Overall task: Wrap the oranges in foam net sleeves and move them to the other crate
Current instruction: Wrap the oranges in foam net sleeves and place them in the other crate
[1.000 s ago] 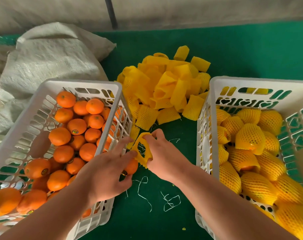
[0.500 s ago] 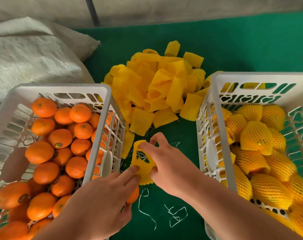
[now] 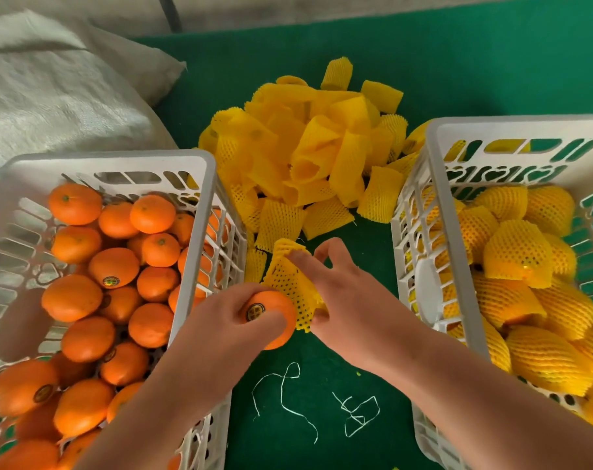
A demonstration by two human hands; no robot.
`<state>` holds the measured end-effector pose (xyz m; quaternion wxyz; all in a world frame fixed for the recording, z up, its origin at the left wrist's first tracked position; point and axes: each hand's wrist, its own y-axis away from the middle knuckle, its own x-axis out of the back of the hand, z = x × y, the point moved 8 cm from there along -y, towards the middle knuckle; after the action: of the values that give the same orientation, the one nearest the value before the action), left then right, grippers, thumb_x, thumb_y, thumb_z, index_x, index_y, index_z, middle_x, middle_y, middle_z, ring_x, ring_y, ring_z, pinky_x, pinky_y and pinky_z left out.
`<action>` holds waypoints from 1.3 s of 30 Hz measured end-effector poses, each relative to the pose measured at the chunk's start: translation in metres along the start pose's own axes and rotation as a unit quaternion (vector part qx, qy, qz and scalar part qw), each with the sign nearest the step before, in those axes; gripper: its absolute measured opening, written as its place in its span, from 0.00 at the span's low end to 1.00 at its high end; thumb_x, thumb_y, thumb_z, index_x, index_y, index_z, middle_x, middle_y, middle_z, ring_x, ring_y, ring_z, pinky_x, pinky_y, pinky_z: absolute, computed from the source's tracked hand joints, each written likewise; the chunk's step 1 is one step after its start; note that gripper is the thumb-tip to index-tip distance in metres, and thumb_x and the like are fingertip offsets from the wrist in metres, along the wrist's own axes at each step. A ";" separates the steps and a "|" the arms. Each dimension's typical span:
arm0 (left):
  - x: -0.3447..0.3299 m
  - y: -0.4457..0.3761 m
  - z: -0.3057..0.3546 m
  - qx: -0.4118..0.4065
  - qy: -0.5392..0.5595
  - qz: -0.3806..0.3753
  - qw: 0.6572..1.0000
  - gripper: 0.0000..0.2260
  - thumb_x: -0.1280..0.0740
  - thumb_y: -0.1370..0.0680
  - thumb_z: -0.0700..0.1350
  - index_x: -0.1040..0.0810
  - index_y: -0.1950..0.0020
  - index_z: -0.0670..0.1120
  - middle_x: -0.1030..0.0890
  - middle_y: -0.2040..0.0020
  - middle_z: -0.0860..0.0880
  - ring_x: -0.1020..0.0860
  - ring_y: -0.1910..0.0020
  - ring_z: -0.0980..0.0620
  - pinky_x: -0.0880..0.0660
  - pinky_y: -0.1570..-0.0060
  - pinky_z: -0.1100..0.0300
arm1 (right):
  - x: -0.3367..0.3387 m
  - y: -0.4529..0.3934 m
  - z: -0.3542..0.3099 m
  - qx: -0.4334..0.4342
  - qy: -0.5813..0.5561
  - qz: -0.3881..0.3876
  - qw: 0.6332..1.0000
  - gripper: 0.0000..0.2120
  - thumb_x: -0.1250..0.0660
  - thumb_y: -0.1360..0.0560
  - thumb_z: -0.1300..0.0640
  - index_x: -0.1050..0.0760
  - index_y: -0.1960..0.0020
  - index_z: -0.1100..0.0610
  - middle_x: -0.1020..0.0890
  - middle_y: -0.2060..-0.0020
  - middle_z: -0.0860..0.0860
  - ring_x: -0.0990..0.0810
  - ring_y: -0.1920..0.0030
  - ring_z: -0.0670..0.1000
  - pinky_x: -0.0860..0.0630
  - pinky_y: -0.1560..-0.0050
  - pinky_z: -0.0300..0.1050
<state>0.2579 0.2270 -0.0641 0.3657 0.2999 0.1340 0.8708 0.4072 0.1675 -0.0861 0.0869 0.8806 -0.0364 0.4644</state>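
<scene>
The left hand (image 3: 220, 330) grips 1 orange (image 3: 274, 317), fingers curled over its top, sticker side up, above the green worktop (image 3: 457, 62) between the 2 crates. The right hand (image 3: 352, 300) pinches a yellow foam net sleeve (image 3: 290, 283) whose lower end touches the orange's right side (the sleeve has not yet gone over the fruit); the forefinger lies along the sleeve's upper edge and the other fingers are spread above it.

The left crate (image 3: 200, 212), white and slatted, is full of bare oranges (image 3: 115, 266), several with round stickers. The right crate (image 3: 437, 205) holds wrapped oranges (image 3: 518, 256) in the same yellow netting. A loose heap of sleeves (image 3: 308, 154) lies on the worktop between the far ends of the crates. Thin white threads (image 3: 356, 412) trail on the worktop near the forearms, and a pale woven sack (image 3: 51, 93) lies beyond the left crate.
</scene>
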 end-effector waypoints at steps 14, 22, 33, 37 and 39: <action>-0.035 -0.010 -0.011 0.027 0.238 0.153 0.959 0.23 0.31 0.34 0.66 0.16 0.41 0.59 0.20 0.42 0.49 0.17 0.54 0.54 0.20 0.62 0.61 | 0.001 0.002 -0.004 -0.007 -0.081 0.015 0.997 0.33 0.27 0.26 0.56 0.39 0.28 0.40 0.38 0.37 0.48 0.20 0.60 0.54 0.17 0.61 0.51; -0.022 -0.018 -0.015 0.003 0.042 0.187 0.981 0.18 0.26 0.30 0.67 0.16 0.46 0.59 0.16 0.58 0.59 0.17 0.59 0.59 0.19 0.63 0.62 | -0.001 0.002 -0.004 -0.014 -0.072 0.023 0.997 0.33 0.24 0.28 0.56 0.36 0.29 0.45 0.39 0.35 0.47 0.19 0.59 0.53 0.17 0.62 0.41; -0.002 -0.006 0.009 -0.052 -0.118 0.198 0.972 0.16 0.26 0.30 0.64 0.21 0.44 0.64 0.19 0.60 0.62 0.21 0.58 0.62 0.26 0.66 0.71 | 0.007 0.002 -0.013 0.001 -0.102 0.038 0.994 0.29 0.25 0.27 0.54 0.33 0.31 0.44 0.39 0.35 0.44 0.18 0.59 0.53 0.16 0.61 0.44; 0.003 0.002 0.022 -0.074 -0.236 0.285 0.926 0.24 0.30 0.29 0.71 0.21 0.40 0.59 0.21 0.50 0.61 0.23 0.50 0.55 0.22 0.54 0.56 | 0.015 0.004 -0.022 0.032 -0.105 0.047 0.993 0.27 0.29 0.25 0.55 0.33 0.29 0.43 0.38 0.34 0.43 0.20 0.60 0.49 0.19 0.62 0.41; 0.003 0.000 0.022 -0.072 -0.224 0.301 0.924 0.22 0.28 0.29 0.68 0.21 0.41 0.57 0.22 0.51 0.60 0.24 0.53 0.57 0.26 0.58 0.63 | 0.017 0.005 -0.027 0.049 -0.108 0.038 0.992 0.28 0.31 0.25 0.56 0.34 0.28 0.41 0.38 0.34 0.43 0.21 0.61 0.48 0.21 0.63 0.41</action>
<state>0.2698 0.2300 -0.0458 0.1279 0.4862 -0.1109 0.8573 0.3943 0.1681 -0.0569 0.0216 0.9269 -0.0560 0.3706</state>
